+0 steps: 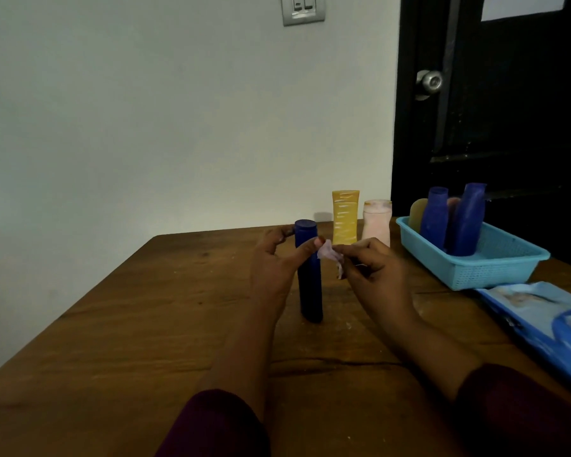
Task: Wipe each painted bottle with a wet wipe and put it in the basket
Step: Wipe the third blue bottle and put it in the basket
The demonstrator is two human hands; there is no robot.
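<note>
Bottle [310,285] best steadied by left hand [271,265], curled round top; wipe [327,253], pinched by right hand [370,268], best drawn down every side.

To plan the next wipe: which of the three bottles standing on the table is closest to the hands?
The blue bottle, right behind the left hand; the yellow bottle and pink bottle stand farther back.

Wipes pack [548,321] partly beyond right edge; door paper [524,6] beyond top.
</note>
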